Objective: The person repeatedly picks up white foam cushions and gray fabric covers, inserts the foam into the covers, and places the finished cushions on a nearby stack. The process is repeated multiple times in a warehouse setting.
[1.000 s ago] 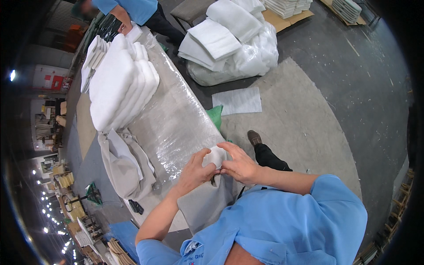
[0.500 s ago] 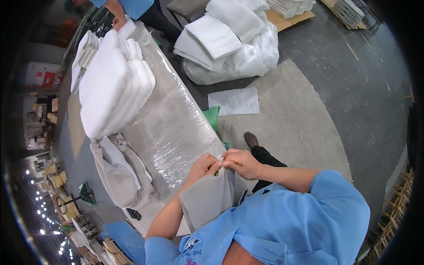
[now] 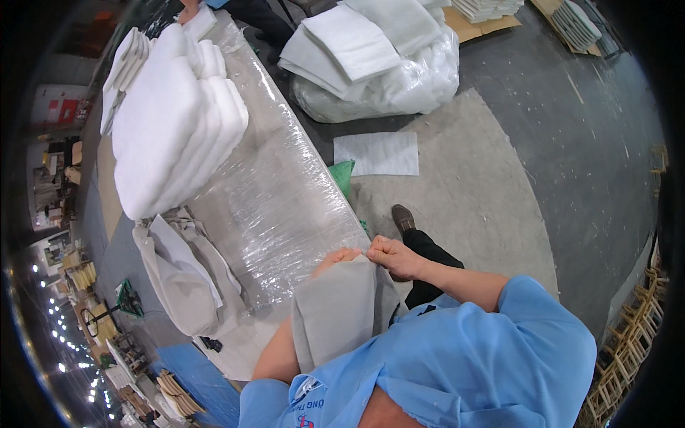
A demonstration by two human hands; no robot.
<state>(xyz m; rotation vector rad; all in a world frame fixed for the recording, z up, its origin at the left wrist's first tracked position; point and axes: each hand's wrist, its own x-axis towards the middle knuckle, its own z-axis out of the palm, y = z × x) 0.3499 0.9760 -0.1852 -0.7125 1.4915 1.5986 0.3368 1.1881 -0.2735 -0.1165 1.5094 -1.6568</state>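
A grey fabric cover [image 3: 334, 307] hangs in front of my chest, at the near end of a plastic-wrapped table. The fingers of my right hand [image 3: 391, 257] are pinched closed on its top corner. Close beside it, my left hand [image 3: 338, 257] grips the same corner from behind, with most of the hand and wrist hidden by the fabric. To the left on the table lies a heap of similar grey covers [image 3: 193, 285] with a white sheet [image 3: 187, 260] among them. Beyond that stands a stack of thick white padding cushions [image 3: 171, 128].
Clear plastic film covers the table [image 3: 285, 214]. Across its right edge, a plastic-wrapped bundle [image 3: 428, 78] carries folded white padding [image 3: 349, 50]. A white sheet [image 3: 378, 153] lies on the floor by a green bag [image 3: 342, 176]. Another person's hand [image 3: 188, 10] is at the table's far end.
The grey cover has come up over my left hand and forearm, hiding more of them. My right hand stays at the corner. The view has shifted slightly, and the other person shows less.
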